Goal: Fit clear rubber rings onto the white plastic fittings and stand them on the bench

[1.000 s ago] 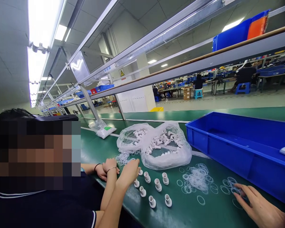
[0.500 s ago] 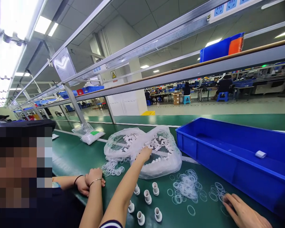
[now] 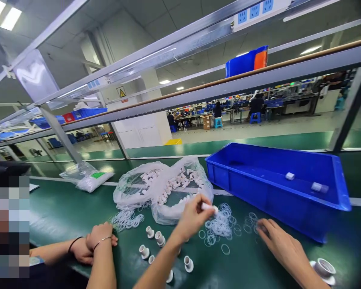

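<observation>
My left hand (image 3: 194, 216) is closed around a small white plastic pipe fitting (image 3: 209, 207), held in the air by the front of the clear plastic bag (image 3: 159, 216). White fittings (image 3: 185, 178) lie loose inside that bag. Just beyond the held fitting is a pile of thin clear rings (image 3: 222, 224). On the right, my right hand (image 3: 284, 243) rests at a smaller group of rings (image 3: 250, 221), thumb and fingers pinched together; what they hold is hidden. Several flanged white fittings (image 3: 188, 263) stand upright on the green table near my left forearm.
A long blue bin (image 3: 276, 192) with a few small white pieces stands at the right. A larger white fitting (image 3: 324, 269) is beside my right wrist. At left, another person's hands (image 3: 93, 243) rest by more rings (image 3: 128, 218). A bag of white material (image 3: 93, 180) lies behind.
My left hand has come out of the bag towards me and right, bringing a white fitting. My right hand stays at the small ring group. The view has swung right.
</observation>
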`<action>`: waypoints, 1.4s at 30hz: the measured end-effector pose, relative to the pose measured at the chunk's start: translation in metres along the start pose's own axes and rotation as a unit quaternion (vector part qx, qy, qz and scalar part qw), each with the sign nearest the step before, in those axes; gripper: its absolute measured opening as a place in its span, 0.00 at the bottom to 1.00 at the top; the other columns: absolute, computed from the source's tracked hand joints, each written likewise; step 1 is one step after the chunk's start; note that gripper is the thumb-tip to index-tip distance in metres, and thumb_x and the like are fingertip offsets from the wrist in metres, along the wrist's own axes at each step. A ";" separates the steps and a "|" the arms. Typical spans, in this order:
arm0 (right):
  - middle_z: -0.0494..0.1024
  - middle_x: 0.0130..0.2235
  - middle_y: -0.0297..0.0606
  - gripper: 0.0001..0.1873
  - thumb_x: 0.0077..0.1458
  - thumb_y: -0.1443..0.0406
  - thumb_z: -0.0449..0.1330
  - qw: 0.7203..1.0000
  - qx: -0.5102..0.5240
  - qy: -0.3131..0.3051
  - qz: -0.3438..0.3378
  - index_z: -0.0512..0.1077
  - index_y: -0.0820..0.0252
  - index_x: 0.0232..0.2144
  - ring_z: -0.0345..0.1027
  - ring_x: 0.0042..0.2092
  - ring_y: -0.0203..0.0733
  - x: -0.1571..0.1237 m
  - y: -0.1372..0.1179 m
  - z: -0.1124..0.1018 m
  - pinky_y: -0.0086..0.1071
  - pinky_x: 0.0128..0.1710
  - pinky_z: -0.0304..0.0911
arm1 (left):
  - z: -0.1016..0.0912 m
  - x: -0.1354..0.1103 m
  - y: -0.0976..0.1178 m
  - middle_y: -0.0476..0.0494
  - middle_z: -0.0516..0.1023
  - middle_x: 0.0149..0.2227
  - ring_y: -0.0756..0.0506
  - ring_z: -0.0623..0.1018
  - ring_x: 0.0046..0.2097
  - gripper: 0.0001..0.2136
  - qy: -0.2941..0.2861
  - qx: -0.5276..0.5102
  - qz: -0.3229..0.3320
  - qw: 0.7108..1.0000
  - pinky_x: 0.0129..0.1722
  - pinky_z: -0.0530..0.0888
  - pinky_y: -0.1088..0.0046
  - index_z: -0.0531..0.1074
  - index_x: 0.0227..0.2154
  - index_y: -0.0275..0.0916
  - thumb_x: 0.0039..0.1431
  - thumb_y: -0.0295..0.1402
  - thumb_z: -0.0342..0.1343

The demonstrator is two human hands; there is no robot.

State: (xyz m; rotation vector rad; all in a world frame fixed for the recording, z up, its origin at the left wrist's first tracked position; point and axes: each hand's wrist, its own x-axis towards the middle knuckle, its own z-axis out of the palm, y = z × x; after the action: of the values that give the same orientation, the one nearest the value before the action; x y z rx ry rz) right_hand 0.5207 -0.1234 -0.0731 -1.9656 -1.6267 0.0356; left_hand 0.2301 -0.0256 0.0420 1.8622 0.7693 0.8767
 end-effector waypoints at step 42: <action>0.72 0.32 0.33 0.19 0.66 0.50 0.53 0.960 0.258 -0.108 -0.033 0.73 0.56 0.32 0.63 0.32 0.39 -0.002 -0.044 -0.020 0.31 0.32 0.59 | 0.127 -0.031 -0.064 0.50 0.72 0.31 0.46 0.79 0.34 0.25 -0.043 -0.308 -0.118 0.943 0.37 0.77 0.70 0.67 0.51 0.35 0.54 0.41 0.65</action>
State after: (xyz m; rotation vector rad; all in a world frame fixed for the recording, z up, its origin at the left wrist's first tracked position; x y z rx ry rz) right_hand 0.4891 -0.1297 -0.0373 -1.5427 -1.6104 0.6063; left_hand 0.3078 -0.0839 -0.0663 1.2188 0.5621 0.7637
